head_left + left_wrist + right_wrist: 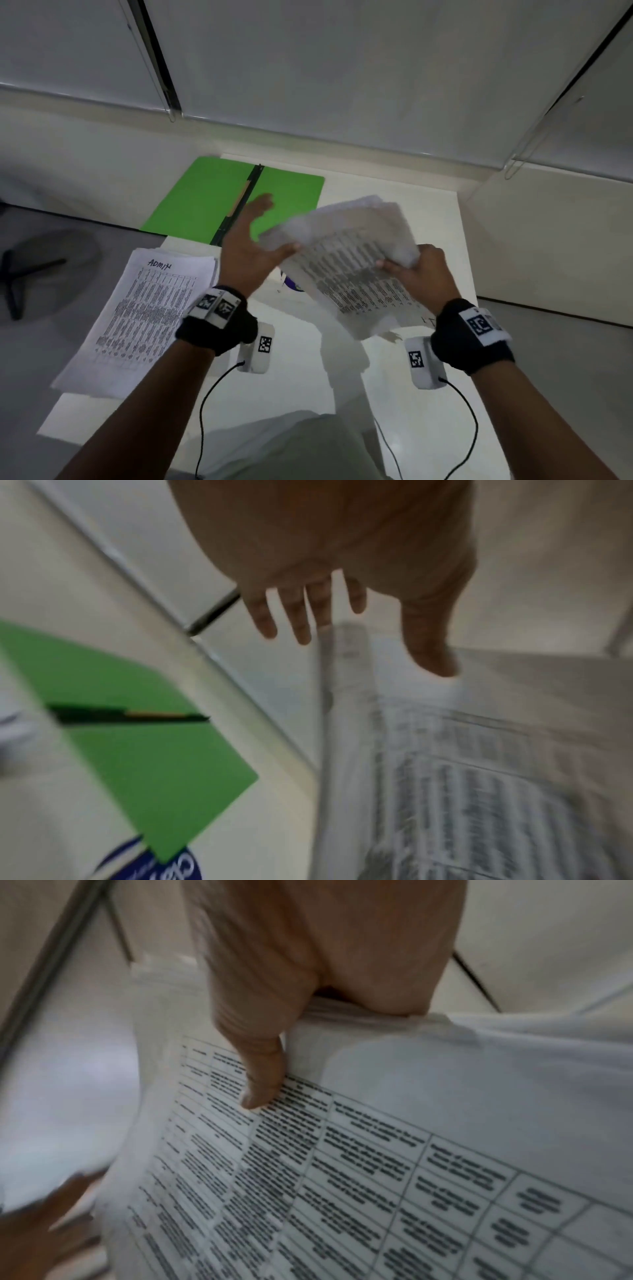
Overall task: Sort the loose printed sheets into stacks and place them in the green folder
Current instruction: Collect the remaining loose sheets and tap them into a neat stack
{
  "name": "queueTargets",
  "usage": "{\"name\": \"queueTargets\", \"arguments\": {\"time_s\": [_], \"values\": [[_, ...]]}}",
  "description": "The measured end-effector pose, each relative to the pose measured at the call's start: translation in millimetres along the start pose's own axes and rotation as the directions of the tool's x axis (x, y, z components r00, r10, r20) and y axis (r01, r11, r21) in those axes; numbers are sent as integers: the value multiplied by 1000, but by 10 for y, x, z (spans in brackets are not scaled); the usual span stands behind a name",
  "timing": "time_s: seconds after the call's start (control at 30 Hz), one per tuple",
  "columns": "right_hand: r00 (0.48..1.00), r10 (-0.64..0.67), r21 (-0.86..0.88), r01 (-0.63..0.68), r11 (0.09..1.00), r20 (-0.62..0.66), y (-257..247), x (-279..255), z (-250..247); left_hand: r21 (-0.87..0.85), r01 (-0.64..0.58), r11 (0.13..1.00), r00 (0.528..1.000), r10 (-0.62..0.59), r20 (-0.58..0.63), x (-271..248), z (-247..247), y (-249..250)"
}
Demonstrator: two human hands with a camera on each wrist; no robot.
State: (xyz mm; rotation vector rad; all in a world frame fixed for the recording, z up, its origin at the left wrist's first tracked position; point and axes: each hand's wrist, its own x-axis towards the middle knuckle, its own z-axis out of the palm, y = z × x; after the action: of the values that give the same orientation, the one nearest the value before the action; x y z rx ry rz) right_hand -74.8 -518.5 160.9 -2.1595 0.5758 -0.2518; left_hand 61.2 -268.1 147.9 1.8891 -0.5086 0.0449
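My right hand grips a bundle of printed table sheets in the air above the white table; in the right wrist view its thumb presses the top sheet. My left hand is spread with straight fingers at the bundle's left edge, its thumb touching the paper; the fingers hold nothing. The green folder lies open flat at the table's back left, also seen in the left wrist view. A second stack of sheets, marked "ADMIN", lies at the front left.
A blue and white printed item lies on the table under the raised bundle. Grey partition walls close the back and right. A dark chair base stands on the floor at left. My lap is at the near table edge.
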Motion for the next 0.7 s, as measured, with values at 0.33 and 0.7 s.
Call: {"name": "queueTargets", "arguments": {"time_s": [0.33,0.7], "values": [[996,-63,668,90,739,-64,-81,-312,105,-443,191,876,978,-131,163,-107,323,382],[983,160,486,-181,855,84,566,-698,498,-349,436,830,899,-382,215,-668,309,-172]]}}
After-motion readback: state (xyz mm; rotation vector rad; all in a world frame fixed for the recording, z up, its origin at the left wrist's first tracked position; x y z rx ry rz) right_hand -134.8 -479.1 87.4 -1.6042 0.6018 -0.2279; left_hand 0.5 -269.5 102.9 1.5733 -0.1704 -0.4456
